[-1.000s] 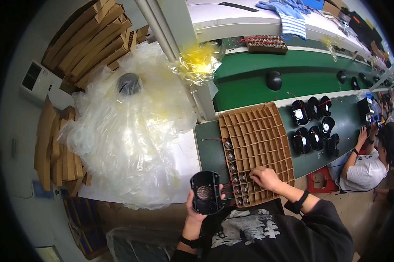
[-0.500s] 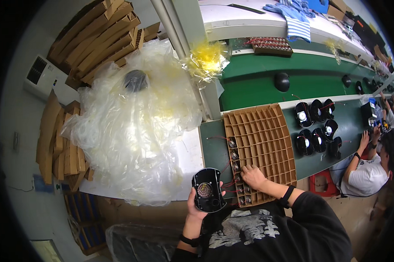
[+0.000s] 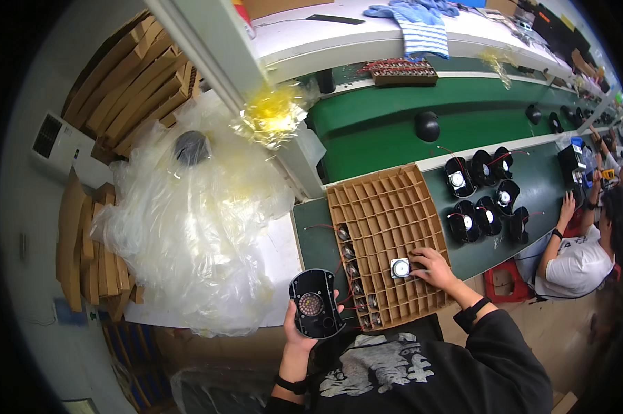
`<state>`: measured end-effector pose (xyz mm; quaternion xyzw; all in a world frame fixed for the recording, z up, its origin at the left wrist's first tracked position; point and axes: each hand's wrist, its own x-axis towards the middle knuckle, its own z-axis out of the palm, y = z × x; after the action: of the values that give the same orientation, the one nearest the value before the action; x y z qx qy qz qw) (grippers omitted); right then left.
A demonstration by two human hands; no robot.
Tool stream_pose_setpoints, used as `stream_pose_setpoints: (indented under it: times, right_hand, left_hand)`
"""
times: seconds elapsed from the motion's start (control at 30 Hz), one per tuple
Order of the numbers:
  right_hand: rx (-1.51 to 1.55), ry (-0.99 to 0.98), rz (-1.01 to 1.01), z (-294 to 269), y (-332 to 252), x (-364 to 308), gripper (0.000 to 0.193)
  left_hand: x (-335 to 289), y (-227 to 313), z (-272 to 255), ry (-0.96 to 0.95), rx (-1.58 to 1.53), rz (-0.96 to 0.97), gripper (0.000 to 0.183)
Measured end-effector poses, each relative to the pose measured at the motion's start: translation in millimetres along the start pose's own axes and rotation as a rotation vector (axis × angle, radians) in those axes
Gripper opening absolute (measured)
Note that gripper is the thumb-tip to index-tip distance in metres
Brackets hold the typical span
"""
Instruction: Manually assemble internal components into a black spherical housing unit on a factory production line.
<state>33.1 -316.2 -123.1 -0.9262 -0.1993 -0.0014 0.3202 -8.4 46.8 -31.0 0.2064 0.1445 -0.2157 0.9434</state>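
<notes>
In my left hand [image 3: 295, 326] is a black plastic housing [image 3: 323, 284] with rounded ends, its inside facing up and a round perforated grille in its middle. My right hand [image 3: 436, 268] pinches a small square speaker [image 3: 400, 268] with a pale round centre, held over the cardboard divider tray [image 3: 384, 200]. Several more speakers [image 3: 349, 251] with red wires stand in the tray's left-hand cells. The other cells nearby show bare cardboard. The housing is just left of the tray's near corner.
Several black housings with speakers [image 3: 465, 222] stand on the green bench to the right. A heap of clear plastic bags [image 3: 208, 234] covers the white table at left. Beyond lies a green conveyor belt [image 3: 367, 131] with a black dome [image 3: 427, 126]. A co-worker [image 3: 577, 269] sits at far right.
My right hand has lifted from the tray's left cells and moved right, now with a speaker in its fingers. The left hand still holds the housing. The whole view has shifted slightly.
</notes>
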Motion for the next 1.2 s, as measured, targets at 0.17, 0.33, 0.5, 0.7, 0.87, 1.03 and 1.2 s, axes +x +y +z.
stream_pose_setpoints:
  times: [0.17, 0.33, 0.5, 0.7, 0.87, 1.03, 1.2]
  right_hand:
    - [0.071, 0.156, 0.307, 0.9, 5.5, -42.9, 0.023]
    - [0.191, 0.151, 0.142, 3.2, -21.0, -18.1, 0.037]
    - [0.087, 0.024, 0.019, 17.7, -13.3, 4.2, 0.053]
    - [0.266, 0.118, 0.003, -15.7, -55.4, 25.9, 0.043]
    - [0.303, 0.205, -0.373, -101.3, -162.6, 69.1, 0.047]
    - [0.155, 0.030, -0.427, -108.9, -226.7, 86.4, 0.047]
    - [0.063, -0.057, -0.411, -99.9, -238.7, 92.5, 0.048]
  left_hand:
    - [4.9, -5.7, 7.4, -0.014, 0.020, -0.031, 0.075]
    - [8.6, -15.0, 15.4, 0.000, 0.002, -0.064, 0.076]
    - [11.4, -21.4, 23.9, -0.066, -0.031, -0.136, 0.088]
    - [11.9, -21.1, 31.8, -0.082, -0.054, -0.157, 0.084]
    - [4.6, -17.5, 42.3, -0.175, -0.032, -0.171, 0.080]
    - [-4.0, -18.3, 53.6, -0.097, 0.063, -0.104, 0.078]
    - [-6.7, -19.3, 58.9, -0.132, 0.157, -0.081, 0.076]
